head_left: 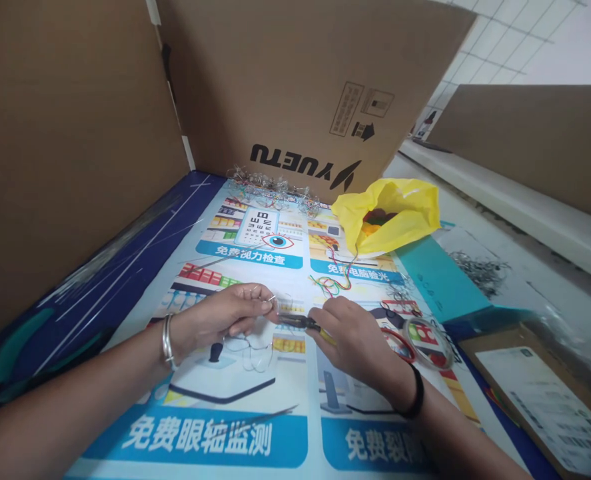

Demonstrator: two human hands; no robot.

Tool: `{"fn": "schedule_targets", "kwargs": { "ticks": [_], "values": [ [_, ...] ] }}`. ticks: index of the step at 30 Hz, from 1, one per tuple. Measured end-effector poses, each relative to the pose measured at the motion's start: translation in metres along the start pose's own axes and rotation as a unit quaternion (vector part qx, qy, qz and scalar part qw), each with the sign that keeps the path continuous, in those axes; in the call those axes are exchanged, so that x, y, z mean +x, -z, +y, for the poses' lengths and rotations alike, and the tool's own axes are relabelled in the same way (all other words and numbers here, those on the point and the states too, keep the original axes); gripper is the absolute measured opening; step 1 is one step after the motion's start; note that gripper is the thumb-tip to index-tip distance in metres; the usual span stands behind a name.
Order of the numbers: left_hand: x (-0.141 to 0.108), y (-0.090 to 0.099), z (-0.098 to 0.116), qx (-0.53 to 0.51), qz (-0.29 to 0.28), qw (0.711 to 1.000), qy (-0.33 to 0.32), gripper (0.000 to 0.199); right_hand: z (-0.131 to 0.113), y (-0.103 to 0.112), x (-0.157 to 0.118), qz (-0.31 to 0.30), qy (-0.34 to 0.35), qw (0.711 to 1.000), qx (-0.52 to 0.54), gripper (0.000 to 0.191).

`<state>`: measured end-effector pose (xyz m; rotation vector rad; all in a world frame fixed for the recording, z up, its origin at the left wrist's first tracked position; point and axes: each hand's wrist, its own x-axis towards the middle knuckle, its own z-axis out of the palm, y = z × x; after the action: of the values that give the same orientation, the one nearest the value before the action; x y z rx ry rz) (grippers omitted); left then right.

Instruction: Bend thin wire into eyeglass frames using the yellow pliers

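Where the left hand (240, 310) pinches: just left of the frame's centre, the forearm slanting up from the lower left corner, thumb and forefinger pressed together on a thin silvery wire (273, 299), remaining fingers curled beneath.
Left wrist: ringed by shiny silver-coloured bangles (166, 340).
Right hand (348, 333): right of centre, forearm rising from the lower right, knuckles upward, fingers wrapped in a fist around small pliers with yellow handles and dark metal jaws (300, 321).
Right wrist: circled by a narrow black band (417, 393).
Pliers' tip: points left, right beside the left fingertips; whether it bites the wire cannot be told.
Wire: its pinched end shows at the centre; fine pale wire loops (258, 369) show below the left hand, their link to it unclear.
Cords: a loose tangle of thin red, green and yellow cords (331, 287) above the right hand, one strand running up to the crumpled bright-yellow bag (418, 207) at upper right.
Spool: a round clear spool (442, 347) right of the right hand, beside a red ring (400, 343).
Back edge: a heap of tangled silvery wire pieces (275, 187), upper centre, before the brown cardboard panel lettered YUETU (285, 80).
Counter: spread with a blue-and-white printed sheet (314, 400) beneath both hands.
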<state>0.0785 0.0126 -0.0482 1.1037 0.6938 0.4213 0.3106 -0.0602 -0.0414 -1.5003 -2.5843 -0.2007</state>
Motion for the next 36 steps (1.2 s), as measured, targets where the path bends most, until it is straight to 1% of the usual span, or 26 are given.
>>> {"fn": "schedule_targets", "kwargs": {
  "ticks": [4,10,15,22,33,36],
  "values": [
    [0.0010,0.0057,-0.0006,-0.010,-0.047,0.999,0.024,0.017,0.0039,0.0028,0.0022,0.003,0.051,0.998,-0.044,0.013],
    [-0.0005,0.0091,-0.0004,0.020,-0.101,0.994,0.045,0.014,0.0043,0.0047,0.0028,0.007,0.112,0.990,-0.089,0.008],
    [-0.0003,0.0087,0.0004,0.014,-0.135,0.990,0.047,0.013,0.0038,0.0005,0.0050,0.010,0.128,0.988,-0.088,0.010],
    [0.0018,0.0096,-0.0013,0.019,-0.136,0.990,0.042,0.014,0.0027,-0.0036,0.0063,0.000,0.124,0.990,-0.065,0.012],
    [-0.0007,0.0083,-0.0005,0.046,-0.090,0.993,0.055,0.016,-0.0004,-0.0029,0.0024,-0.040,0.087,0.995,-0.035,0.013],
    [-0.0002,0.0081,-0.0011,0.047,-0.082,0.994,0.045,0.016,-0.0004,-0.0039,0.0020,-0.045,0.075,0.996,-0.027,0.013]
  ]
}}
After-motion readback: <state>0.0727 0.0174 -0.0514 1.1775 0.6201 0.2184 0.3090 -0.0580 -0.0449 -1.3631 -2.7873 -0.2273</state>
